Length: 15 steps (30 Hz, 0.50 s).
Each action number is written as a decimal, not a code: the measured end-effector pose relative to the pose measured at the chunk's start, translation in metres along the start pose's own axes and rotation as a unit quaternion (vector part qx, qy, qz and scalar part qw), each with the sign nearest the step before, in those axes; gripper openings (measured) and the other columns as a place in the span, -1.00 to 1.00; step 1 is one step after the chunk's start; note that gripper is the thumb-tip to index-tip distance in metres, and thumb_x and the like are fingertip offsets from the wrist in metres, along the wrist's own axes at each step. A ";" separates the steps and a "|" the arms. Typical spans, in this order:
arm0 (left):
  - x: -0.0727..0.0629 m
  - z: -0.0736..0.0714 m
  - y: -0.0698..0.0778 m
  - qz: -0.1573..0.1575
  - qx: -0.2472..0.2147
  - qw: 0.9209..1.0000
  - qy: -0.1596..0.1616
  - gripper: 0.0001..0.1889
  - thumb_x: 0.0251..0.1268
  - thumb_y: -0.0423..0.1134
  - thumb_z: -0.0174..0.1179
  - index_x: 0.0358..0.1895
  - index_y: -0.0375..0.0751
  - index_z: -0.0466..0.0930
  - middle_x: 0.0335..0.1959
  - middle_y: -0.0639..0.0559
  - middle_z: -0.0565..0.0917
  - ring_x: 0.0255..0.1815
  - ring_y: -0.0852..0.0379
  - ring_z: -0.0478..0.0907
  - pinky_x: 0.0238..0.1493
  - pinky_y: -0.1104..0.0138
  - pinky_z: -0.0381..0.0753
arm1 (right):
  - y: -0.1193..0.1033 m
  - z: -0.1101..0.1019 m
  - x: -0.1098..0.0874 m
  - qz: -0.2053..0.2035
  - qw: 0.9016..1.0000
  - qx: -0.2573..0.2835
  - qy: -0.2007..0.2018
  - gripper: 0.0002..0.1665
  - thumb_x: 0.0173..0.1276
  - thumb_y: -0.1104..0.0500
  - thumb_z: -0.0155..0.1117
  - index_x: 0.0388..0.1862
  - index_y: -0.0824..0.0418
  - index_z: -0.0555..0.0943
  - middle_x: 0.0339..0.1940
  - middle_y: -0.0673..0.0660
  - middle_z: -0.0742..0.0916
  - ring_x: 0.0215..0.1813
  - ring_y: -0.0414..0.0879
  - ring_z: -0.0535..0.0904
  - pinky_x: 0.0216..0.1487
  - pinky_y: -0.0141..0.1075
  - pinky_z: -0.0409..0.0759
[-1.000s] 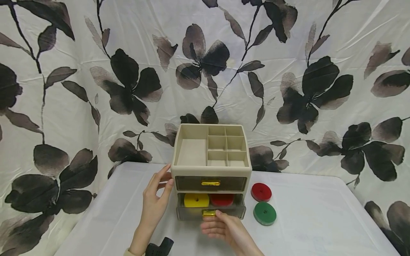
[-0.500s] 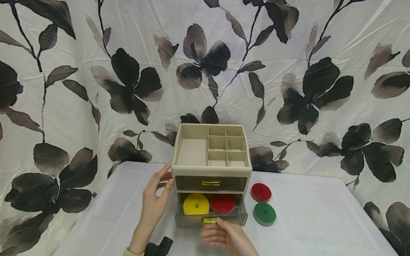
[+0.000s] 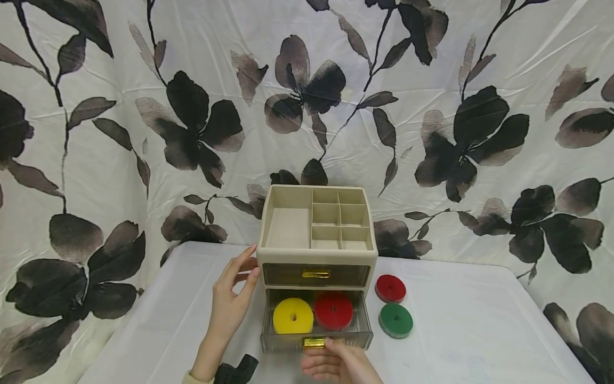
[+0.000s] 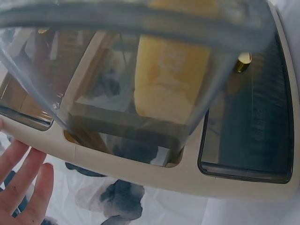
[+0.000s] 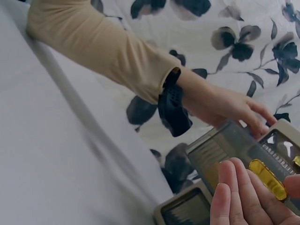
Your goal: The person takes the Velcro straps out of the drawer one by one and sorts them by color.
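Note:
A cream desktop organizer (image 3: 318,257) with smoky see-through drawers stands on the table. Its drawer (image 3: 269,342) below the top one is pulled out, holding a yellow disc (image 3: 293,316) and a red disc (image 3: 333,311), each with a small dark centre. My right hand (image 3: 338,361) pinches the drawer's gold handle (image 3: 314,343) between thumb and fingers; the right wrist view shows the fingers behind that handle (image 5: 268,179). At the organizer's left side, my left hand (image 3: 234,296) rests its fingertips against the wall, fingers mostly extended. The left wrist view shows the yellow disc (image 4: 171,77) through the drawer.
Right of the organizer lie another red disc (image 3: 390,288) and a green disc (image 3: 395,320). The top drawer (image 3: 288,275) is closed, and another closed drawer (image 4: 253,136) lies on the pulled-out drawer's other side. A floral cloth (image 3: 374,133) hangs behind the white table (image 3: 479,320).
My right hand has drawn the drawer farther out toward me, uncovering more of the yellow and red discs. My left hand has stayed at the organizer's side.

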<state>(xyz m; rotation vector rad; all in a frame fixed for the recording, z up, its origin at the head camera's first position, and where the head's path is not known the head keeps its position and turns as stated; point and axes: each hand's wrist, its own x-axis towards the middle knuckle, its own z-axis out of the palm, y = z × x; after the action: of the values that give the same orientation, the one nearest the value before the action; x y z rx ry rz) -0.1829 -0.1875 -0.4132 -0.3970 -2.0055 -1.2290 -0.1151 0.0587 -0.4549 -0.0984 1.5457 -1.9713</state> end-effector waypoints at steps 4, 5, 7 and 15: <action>0.000 0.000 0.000 -0.009 -0.004 1.000 -0.001 -0.45 0.21 -0.48 0.24 0.29 -0.03 0.48 -0.16 0.00 0.66 -0.11 0.46 0.51 -0.09 0.67 0.50 | 0.003 -0.001 -0.003 0.002 1.000 0.011 -0.017 -0.29 0.51 -0.11 -0.09 0.19 0.53 0.46 -0.04 0.19 0.76 -0.03 -0.08 0.71 0.13 -0.25 0.62; 0.000 0.000 0.001 -0.012 -0.005 1.000 -0.002 -0.45 0.21 -0.47 0.24 0.29 -0.02 0.48 -0.16 0.00 0.66 -0.11 0.46 0.51 -0.10 0.67 0.50 | 0.004 -0.001 -0.004 0.002 1.000 0.013 -0.020 -0.30 0.51 -0.11 -0.09 0.19 0.53 0.46 -0.04 0.20 0.76 -0.02 -0.07 0.71 0.14 -0.24 0.62; 0.000 0.000 0.001 -0.017 -0.003 1.000 -0.003 -0.45 0.21 -0.46 0.24 0.29 -0.01 0.48 -0.16 0.00 0.66 -0.11 0.48 0.50 -0.10 0.67 0.50 | 0.006 -0.001 -0.006 0.001 1.000 0.012 -0.023 -0.29 0.50 -0.11 -0.09 0.19 0.53 0.46 -0.03 0.21 0.76 -0.01 -0.06 0.71 0.13 -0.23 0.62; 0.000 0.000 0.000 -0.027 -0.002 1.000 -0.005 -0.45 0.22 -0.45 0.24 0.29 0.01 0.48 -0.16 0.01 0.66 -0.11 0.48 0.50 -0.10 0.66 0.50 | 0.013 0.002 -0.012 -0.013 1.000 0.003 -0.017 -0.30 0.47 -0.09 -0.10 0.16 0.54 0.48 -0.05 0.22 0.76 -0.08 -0.10 0.71 0.08 -0.24 0.65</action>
<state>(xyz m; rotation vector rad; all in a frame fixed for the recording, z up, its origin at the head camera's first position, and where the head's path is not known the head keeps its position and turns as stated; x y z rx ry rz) -0.1827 -0.1876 -0.4133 -0.3542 -2.0349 -1.2654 -0.0991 0.0613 -0.4618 -0.1494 1.5250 -1.9848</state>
